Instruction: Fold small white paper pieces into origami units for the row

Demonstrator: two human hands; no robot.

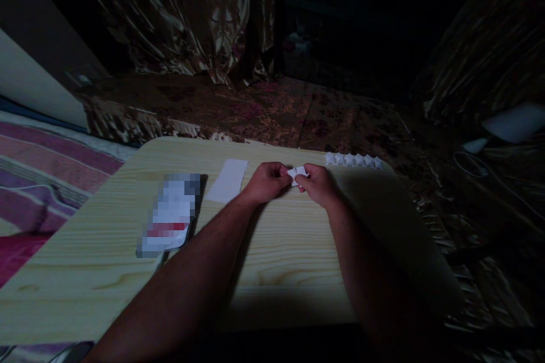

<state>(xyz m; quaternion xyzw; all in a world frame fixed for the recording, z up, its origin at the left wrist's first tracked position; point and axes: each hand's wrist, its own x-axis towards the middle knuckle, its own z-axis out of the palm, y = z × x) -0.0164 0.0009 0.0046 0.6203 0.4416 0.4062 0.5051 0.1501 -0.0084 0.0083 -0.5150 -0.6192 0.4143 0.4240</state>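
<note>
Between my two hands, just above the wooden table, is a small folded piece of white paper [297, 173]. My left hand [271, 181] is closed on its left edge, thumb and fingers pinched together. On the other side my right hand [315, 182] pinches the right edge, its thumb across the front. Fingers cover part of the folds. A flat white sheet of paper [228, 180] lies just left of my left hand. Beyond my right hand, near the far table edge, several small folded white paper pieces [353, 160] sit in a row.
A phone-like device [172, 212] with a blurred-out screen lies at the left of the table [293, 261], a cable at its lower end. Striped bedding [38, 153] borders the left side. Patterned curtains [221, 17] hang behind, and a white lamp-like object [515, 123] stands at right.
</note>
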